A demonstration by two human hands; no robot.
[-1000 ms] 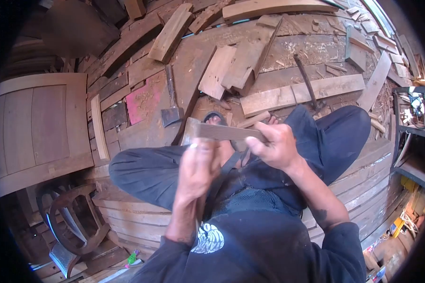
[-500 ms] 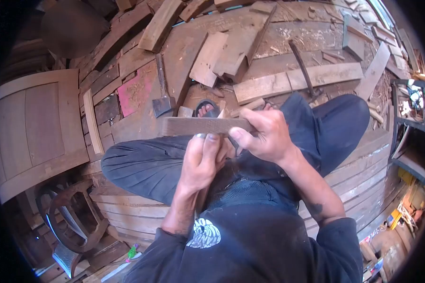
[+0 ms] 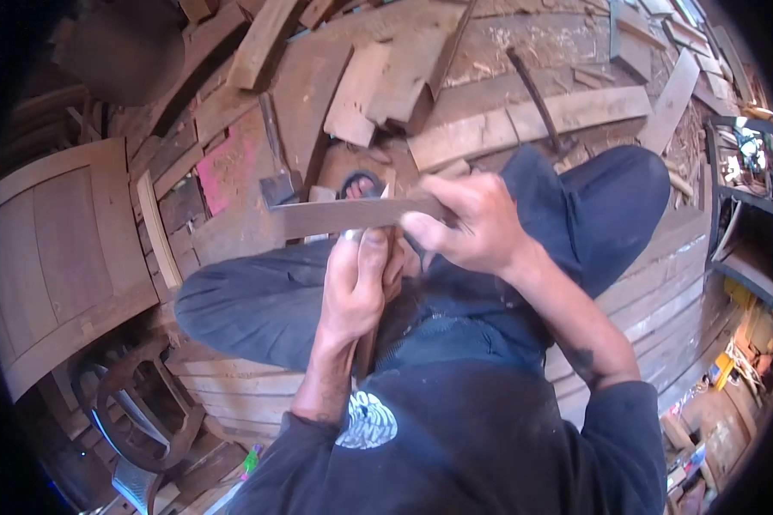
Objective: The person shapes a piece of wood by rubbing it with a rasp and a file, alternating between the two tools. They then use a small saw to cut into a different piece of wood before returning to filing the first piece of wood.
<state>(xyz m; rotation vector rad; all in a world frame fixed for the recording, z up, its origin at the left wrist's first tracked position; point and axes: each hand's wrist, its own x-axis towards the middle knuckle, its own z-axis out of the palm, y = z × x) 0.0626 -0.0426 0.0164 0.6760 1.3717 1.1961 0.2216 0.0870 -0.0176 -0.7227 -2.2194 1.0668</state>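
My right hand (image 3: 472,223) is closed around the right end of a long flat rasp (image 3: 331,218), with the thumb pressed along its near side. The rasp lies crosswise just beyond my left hand (image 3: 356,279), its far end sticking out to the left. My left hand is closed on a narrow wooden piece (image 3: 365,354), which runs back toward my belly. A pale pointed tip shows past the rasp, and the middle of the piece is hidden by the fingers. A ring sits on a left finger.
A hammer-like tool (image 3: 280,184) lies ahead on the left, and another long-handled tool (image 3: 534,101) ahead on the right. Boards (image 3: 468,137) and shavings cover the floor. A panelled wooden door (image 3: 69,257) is at left, a curved wooden frame (image 3: 137,412) lower left, a dark shelf (image 3: 747,206) at right.
The rasp has tilted slightly, its left end now lower than its right in view. Both hands keep their grip, and the whole view has shifted a little.
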